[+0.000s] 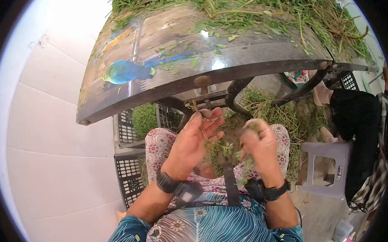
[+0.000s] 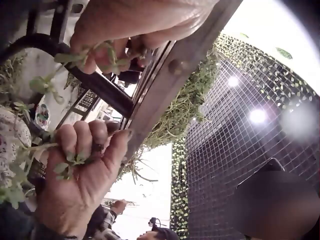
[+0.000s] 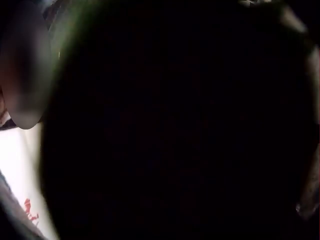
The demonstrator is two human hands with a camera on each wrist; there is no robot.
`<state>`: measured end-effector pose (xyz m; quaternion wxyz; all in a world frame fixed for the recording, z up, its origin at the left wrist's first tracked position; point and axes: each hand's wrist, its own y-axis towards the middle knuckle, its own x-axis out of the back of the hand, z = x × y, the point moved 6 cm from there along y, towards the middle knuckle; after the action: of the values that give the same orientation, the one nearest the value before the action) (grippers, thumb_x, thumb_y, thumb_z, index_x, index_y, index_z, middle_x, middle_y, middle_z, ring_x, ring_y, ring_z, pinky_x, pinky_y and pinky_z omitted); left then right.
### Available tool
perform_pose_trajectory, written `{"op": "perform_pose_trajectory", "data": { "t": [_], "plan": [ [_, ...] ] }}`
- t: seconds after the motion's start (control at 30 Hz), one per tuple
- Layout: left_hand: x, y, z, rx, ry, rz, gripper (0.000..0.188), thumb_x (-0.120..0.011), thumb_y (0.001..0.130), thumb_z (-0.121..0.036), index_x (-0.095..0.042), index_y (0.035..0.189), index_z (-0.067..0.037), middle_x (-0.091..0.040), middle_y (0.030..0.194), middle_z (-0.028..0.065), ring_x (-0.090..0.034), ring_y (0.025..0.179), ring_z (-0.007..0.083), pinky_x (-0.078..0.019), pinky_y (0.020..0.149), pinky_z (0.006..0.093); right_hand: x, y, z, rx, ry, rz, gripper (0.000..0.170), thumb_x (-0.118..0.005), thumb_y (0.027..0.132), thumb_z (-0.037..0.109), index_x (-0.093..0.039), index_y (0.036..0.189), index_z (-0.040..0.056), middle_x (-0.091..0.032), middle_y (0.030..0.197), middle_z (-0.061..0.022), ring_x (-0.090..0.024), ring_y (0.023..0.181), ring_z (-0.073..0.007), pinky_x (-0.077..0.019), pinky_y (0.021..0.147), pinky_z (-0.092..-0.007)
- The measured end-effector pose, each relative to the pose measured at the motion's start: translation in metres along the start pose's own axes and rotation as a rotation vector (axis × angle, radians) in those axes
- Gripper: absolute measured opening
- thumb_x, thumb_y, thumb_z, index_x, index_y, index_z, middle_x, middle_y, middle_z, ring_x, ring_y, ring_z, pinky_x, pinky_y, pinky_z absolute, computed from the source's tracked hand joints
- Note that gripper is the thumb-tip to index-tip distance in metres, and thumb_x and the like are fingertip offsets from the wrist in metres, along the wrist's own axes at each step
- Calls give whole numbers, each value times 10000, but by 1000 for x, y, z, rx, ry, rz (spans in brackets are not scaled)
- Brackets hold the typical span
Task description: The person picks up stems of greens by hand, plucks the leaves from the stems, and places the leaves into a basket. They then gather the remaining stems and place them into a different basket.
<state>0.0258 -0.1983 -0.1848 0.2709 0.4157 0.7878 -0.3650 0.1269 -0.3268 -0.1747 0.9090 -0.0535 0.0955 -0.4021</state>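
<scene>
In the head view my left hand [image 1: 186, 146] pinches a thin leafy stem [image 1: 204, 134] between thumb and fingers, palm turned up and the other fingers half spread. Its end pokes out above the fingertips, and small green leaves [image 1: 227, 147] hang from its lower part toward the other hand. To the right, my right hand [image 1: 262, 147] is blurred, its fingers curled round leafy sprigs [image 1: 243, 177] that trail down beneath it. The left wrist view shows the right hand [image 2: 82, 175] closed, with sprigs [image 2: 65, 170] sticking out of the fist. Blackness fills most of the right wrist view.
A table [image 1: 169, 83] with a parrot picture stands ahead, heaped with greens [image 1: 251, 4] and scattered leaves. More stems [image 1: 264, 102] lie on the floor below. Black crates [image 1: 131, 174] stand at the left, a grey stool [image 1: 326, 170] at the right beside another person's leg [image 1: 354, 123].
</scene>
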Motion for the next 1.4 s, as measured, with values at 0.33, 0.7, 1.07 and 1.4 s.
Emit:
{"op": "perform_pose_trajectory", "data": {
  "t": [0.33,0.7,1.07,1.4],
  "plan": [
    [-17,-2,-3,-135,179,65,222,-469,930,-295,-552,997,-101,-547,1192,101,-494,1119,242,-373,954,404,-43,-4,3,273,-476,213,274,-583,734,158,-581,942,-20,-593,820,-174,-587,755,-287,-455,688,-353],
    [-13,-10,-15,-131,206,111,97,-488,923,-177,-506,920,-82,-402,646,-17,-449,630,129,-471,661,326,-16,-6,7,-97,-112,291,130,-566,819,124,-576,917,39,-495,735,64,-410,632,-12,-342,548,-184],
    [-22,-17,6,-155,893,90,160,-503,874,-102,-570,982,-5,-580,846,-3,-517,777,61,-427,714,225,-17,-1,-8,-117,237,92,135,-559,838,91,-556,966,50,-562,748,25,-417,522,-26,-327,463,-176],
    [-23,-18,5,-223,1148,65,156,-543,808,-68,-586,933,15,-561,732,61,-526,681,107,-437,638,260,0,5,-13,-230,359,13,85,-518,867,120,-518,945,86,-606,842,-31,-479,568,-65,-356,464,-198]
  ]
}}
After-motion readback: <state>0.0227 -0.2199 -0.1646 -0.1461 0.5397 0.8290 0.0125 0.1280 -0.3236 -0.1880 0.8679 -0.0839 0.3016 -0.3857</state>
